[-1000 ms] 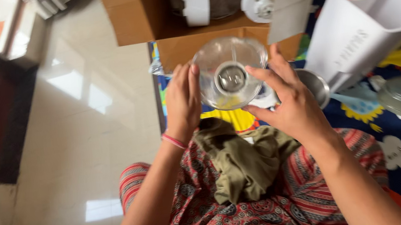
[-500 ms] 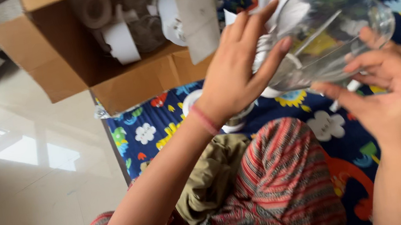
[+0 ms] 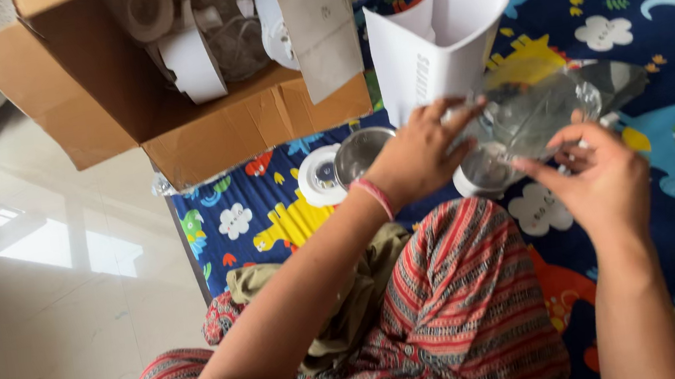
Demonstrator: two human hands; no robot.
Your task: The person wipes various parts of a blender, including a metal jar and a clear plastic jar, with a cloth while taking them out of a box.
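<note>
- Clear jar point(image 3: 540, 111), a see-through blender-type vessel, lies tilted on its side between the person's two hands, low over the patterned mat and just in front of the raised knee.
- Blue mat point(image 3: 659, 34) with dinosaur and cloud prints covers the floor on the right side; pale glossy tiles point(image 3: 55, 315) take up the left.
- An open cardboard box point(image 3: 176, 106) sits at the mat's far edge, with white moulded parts and a clear piece packed inside and a brown card flap hanging over its front wall.
- A white folded card sleeve point(image 3: 431, 43) stands upright just beside the box and right behind the jar.
- The person's legs in red striped and printed cloth point(image 3: 469, 301) fill the lower middle, with an olive cloth point(image 3: 351, 306) bunched in the lap.
- The left hand point(image 3: 422, 154), a pink band at its wrist, has its grip closed on the jar's near end, fingers curled over the rim.
- The right hand point(image 3: 603, 176) has its grip pinched on the jar's underside, thumb and fingertips pressing the clear wall.
- A small steel cup point(image 3: 359, 155) sits on the mat just left of the left hand.
- A white round cap point(image 3: 317, 176) touches the steel cup on its left.
- Another round white-rimmed piece point(image 3: 484, 177) lies on the mat under the jar; I cannot tell what it is.
</note>
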